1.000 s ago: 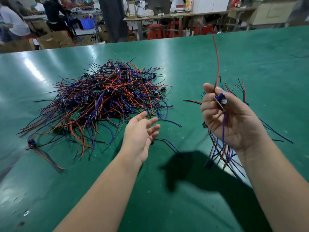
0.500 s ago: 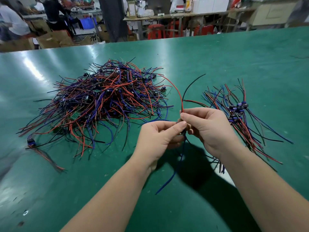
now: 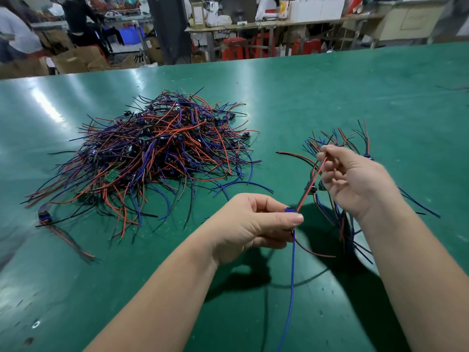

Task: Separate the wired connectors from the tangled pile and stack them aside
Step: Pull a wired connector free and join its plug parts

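Observation:
A big tangled pile (image 3: 157,158) of red, blue and black wired connectors lies on the green table (image 3: 330,102), left of centre. A smaller sorted stack (image 3: 337,143) of the same connectors lies at the right, partly hidden behind my right hand. My left hand (image 3: 253,224) pinches one blue connector (image 3: 289,210) above the table; its blue wire (image 3: 291,275) hangs down. Its red wire (image 3: 311,184) runs up and right to my right hand (image 3: 355,181), which pinches it between the fingertips.
One stray connector (image 3: 43,215) with its wires lies at the pile's lower left. Beyond the table's far edge stand cardboard boxes (image 3: 76,59), benches, red stools (image 3: 234,48) and people at the far left.
My hands were together on the connector half a second ago; now they have drawn apart, the right hand sliding up along the red wire while the left keeps the connector.

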